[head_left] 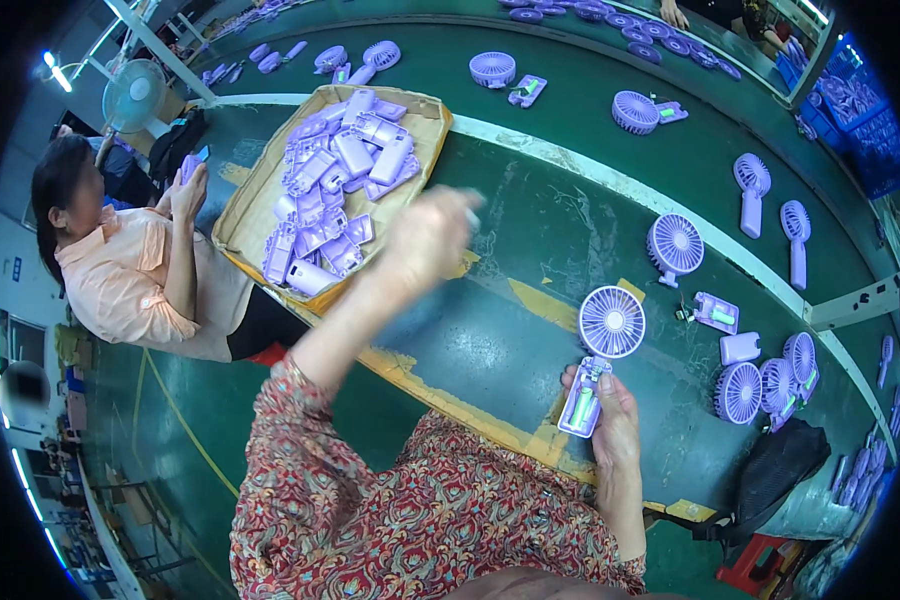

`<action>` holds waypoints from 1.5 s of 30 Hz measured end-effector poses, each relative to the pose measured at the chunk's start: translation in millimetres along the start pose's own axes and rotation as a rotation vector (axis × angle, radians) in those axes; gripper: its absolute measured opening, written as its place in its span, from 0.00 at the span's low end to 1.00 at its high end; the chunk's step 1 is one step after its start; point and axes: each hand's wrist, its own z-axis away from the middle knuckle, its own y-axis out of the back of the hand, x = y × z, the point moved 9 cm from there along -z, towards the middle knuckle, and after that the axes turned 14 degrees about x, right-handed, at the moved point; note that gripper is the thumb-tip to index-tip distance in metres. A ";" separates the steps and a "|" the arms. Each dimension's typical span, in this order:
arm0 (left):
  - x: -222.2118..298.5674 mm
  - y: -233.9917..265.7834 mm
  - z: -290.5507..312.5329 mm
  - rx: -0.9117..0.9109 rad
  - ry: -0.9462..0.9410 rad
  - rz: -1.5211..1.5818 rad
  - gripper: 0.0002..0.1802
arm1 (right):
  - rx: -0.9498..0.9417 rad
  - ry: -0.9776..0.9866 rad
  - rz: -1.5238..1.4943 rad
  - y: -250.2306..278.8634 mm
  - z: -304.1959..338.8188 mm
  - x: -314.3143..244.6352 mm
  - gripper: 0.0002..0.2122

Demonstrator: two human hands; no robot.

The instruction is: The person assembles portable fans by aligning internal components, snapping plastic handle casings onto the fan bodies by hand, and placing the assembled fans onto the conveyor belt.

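Note:
My right hand [618,415] grips a purple handheld fan [612,322] by its handle, near the table's front edge. The handle is uncovered on its upper face, showing a green battery cell [584,405] and small parts near the neck. My left hand [432,238] is raised over the table, just right of a cardboard box [436,130]. Motion smears its fingers, so whether they hold anything is unclear. Loose purple handle shells [353,153] fill the box in a heap.
Several purple fans [739,392] lie at the right, beside a black bag [782,462]. An opened handle with a battery [715,312] lies near a fan head [675,245]. More fans [753,190] rest on the green conveyor beyond the pale rail. A co-worker [140,255] sits at the left.

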 end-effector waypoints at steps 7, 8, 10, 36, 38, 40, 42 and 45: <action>-197.4 -31.2 -15.7 -0.302 0.433 -0.667 0.16 | -0.021 -0.006 0.006 3.7 0.6 2.1 0.15; -201.9 -39.4 -17.0 -0.300 0.443 -0.669 0.18 | -0.007 0.003 0.007 6.9 -1.7 2.5 0.16; -214.9 -43.5 -16.2 -0.305 0.440 -0.654 0.22 | -0.010 0.018 0.000 8.7 -1.6 3.8 0.18; 126.8 -67.3 126.0 -0.698 0.401 0.342 0.38 | -0.109 -0.118 -0.221 -8.2 -0.5 7.9 0.21; 130.5 -67.5 125.8 -0.684 0.368 0.318 0.37 | -0.123 -0.117 -0.214 -10.6 3.2 3.0 0.22; 136.3 -66.5 124.1 -0.676 0.320 0.282 0.37 | -0.141 -0.117 -0.206 -12.0 4.3 1.9 0.23; 137.9 -66.5 123.9 -0.672 0.306 0.271 0.37 | -0.204 -0.086 -0.194 -15.5 5.7 -0.8 0.26; 140.7 -65.7 122.9 -0.643 0.260 0.255 0.36 | -0.257 -0.065 -0.199 -17.6 5.1 -0.5 0.27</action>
